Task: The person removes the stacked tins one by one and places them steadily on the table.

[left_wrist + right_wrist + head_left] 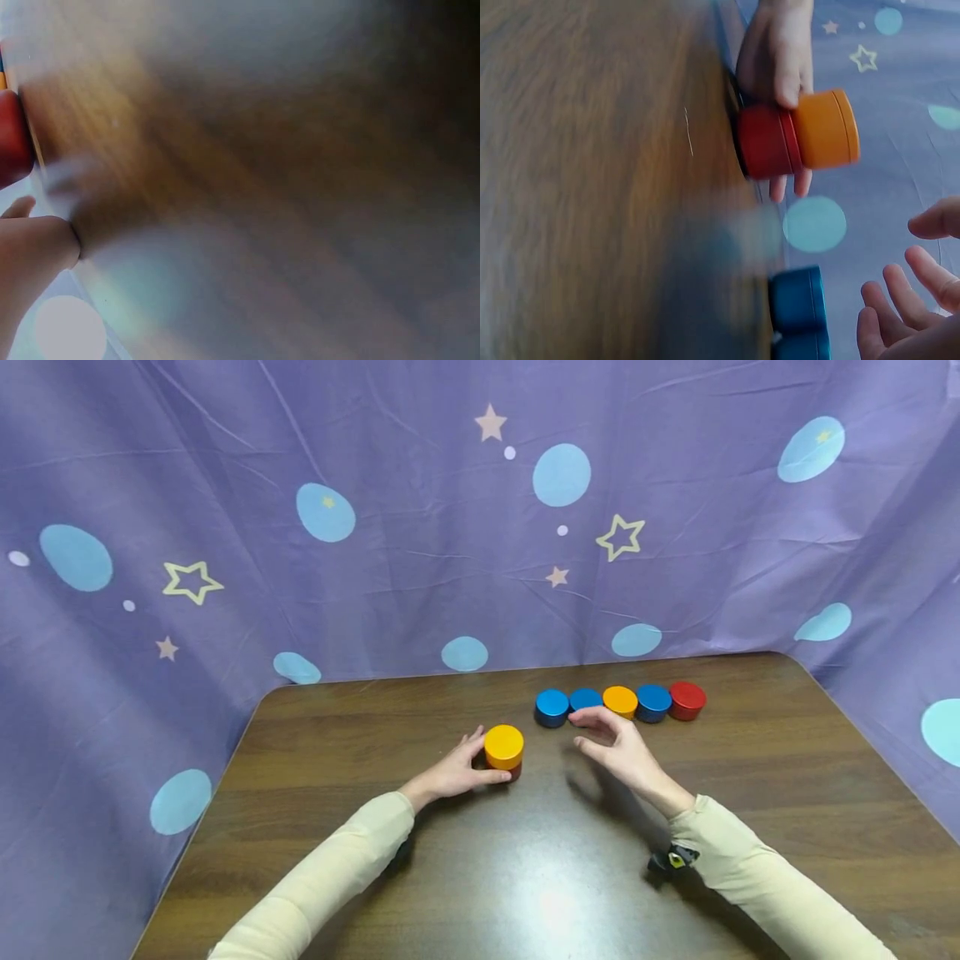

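Note:
A yellow-orange round tin [504, 745] sits on top of a red round tin [514, 772], making a small upright stack on the table. My left hand [459, 768] holds the stack low down from the left, thumb in front and fingers behind. In the right wrist view that thumb lies by the seam between the red tin [766, 142] and the orange one [826, 129]. My right hand [621, 755] hovers near the row of tins, fingers loosely bent and nothing between them. The left wrist view shows mostly blurred tabletop, with a red tin [13, 139] at its edge.
At the back of the table [337, 718] stands a row of tins: a blue tin [552, 707], a second blue tin [585, 698] partly behind my right fingers, a yellow tin [619, 700], another blue tin [654, 702] and a red tin [687, 700]. A purple curtain [420, 585] hangs behind.

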Demonstrator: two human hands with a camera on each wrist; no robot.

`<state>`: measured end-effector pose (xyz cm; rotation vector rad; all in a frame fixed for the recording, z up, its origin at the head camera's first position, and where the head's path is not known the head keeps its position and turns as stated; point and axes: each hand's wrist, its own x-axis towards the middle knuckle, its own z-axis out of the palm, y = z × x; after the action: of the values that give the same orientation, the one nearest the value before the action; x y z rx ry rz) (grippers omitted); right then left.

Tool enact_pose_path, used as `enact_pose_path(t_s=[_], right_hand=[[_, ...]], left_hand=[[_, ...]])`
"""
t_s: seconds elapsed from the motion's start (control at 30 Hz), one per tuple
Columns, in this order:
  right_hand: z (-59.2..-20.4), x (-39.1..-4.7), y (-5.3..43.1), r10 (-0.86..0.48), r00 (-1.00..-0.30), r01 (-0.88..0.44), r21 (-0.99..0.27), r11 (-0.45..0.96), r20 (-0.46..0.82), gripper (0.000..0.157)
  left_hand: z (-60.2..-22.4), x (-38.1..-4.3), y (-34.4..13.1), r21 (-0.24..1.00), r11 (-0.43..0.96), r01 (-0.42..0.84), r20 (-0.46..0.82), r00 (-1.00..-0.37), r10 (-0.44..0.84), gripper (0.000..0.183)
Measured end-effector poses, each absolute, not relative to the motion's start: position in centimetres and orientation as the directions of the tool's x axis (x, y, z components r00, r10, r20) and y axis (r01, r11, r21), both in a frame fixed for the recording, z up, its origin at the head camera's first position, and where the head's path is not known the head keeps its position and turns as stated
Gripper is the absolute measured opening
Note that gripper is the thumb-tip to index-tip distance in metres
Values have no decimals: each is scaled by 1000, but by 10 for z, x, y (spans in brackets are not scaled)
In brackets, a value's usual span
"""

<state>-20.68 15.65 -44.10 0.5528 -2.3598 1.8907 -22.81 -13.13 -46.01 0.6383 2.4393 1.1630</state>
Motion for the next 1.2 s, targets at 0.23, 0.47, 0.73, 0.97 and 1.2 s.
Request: enact_pose_path(t_s=[0.23, 0.47, 0.73, 0.97, 1.2], right_hand=[[-437, -205, 135, -336, -878, -447, -834, 323, 340, 44], [-431, -203, 113, -428, -829, -535, -731, 424, 359, 56], [-435, -207, 96, -482, -803, -553, -742, 379, 352, 58], [-442, -209, 91, -487, -816, -502, -798, 332, 311, 61], [-451, -213, 87, -499, -812, -474, -840, 264, 302, 64]], left_hand=[[-460, -228, -132, 775, 600, 197, -169, -851, 498, 71], [-460, -229, -133, 770, 596, 229, -145, -846, 513, 68], [-460, -228, -132, 780, 578, 242, -132, -838, 529, 62], [-462, -228, -128, 768, 593, 243, -144, -837, 529, 65], [-459, -229, -130, 771, 590, 240, -143, -838, 527, 67]])
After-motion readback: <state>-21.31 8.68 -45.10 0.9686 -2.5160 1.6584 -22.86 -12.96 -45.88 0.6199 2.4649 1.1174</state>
